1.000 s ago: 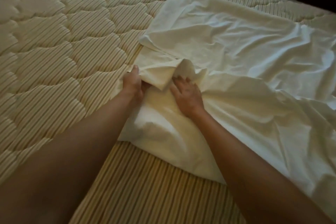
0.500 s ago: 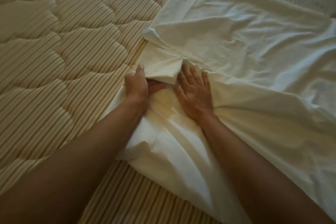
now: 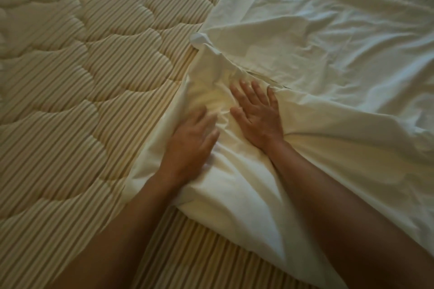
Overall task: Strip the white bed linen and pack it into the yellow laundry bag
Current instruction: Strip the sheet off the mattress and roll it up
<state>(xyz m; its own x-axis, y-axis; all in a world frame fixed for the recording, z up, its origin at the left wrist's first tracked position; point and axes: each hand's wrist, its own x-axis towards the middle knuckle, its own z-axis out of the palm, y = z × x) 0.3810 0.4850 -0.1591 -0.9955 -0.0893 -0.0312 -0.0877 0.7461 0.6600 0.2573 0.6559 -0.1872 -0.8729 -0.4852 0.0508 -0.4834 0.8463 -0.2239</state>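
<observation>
- Under both hands lies the white bed linen (image 3: 317, 58), a crumpled sheet spread across the right part of a quilted, striped mattress (image 3: 82, 65).
- Left hand (image 3: 190, 145) rests palm down on a bunched fold of the linen, near the sheet's left edge. Its fingers (image 3: 206, 122) are straight and a little blurred, laid on the cloth and curled round nothing.
- Right hand (image 3: 257, 115) lies flat on the linen just right of the left hand, apart from it. Its fingers (image 3: 256, 88) are spread and straight, pressing the cloth and gripping nothing; the fingertips reach a raised fold that runs across the sheet.
- Between the two hands the cloth is puckered into short creases.
- Beyond the fingertips the linen spreads in a wide, wrinkled panel toward the far right of the bed. Its folded-over corner (image 3: 199, 38) sits past the left hand's fingers, at the sheet's left edge.
- Nearer than the wrists, the linen hangs in a thick, rounded bundle between the two forearms and drapes toward the near edge of the mattress.
- Left of the left hand the mattress is bare, its ribbed quilting showing; a strip of it also shows below the bundle.
- Far right, past the sheet's upper edge, a narrow band of mattress shows against a dark background.
</observation>
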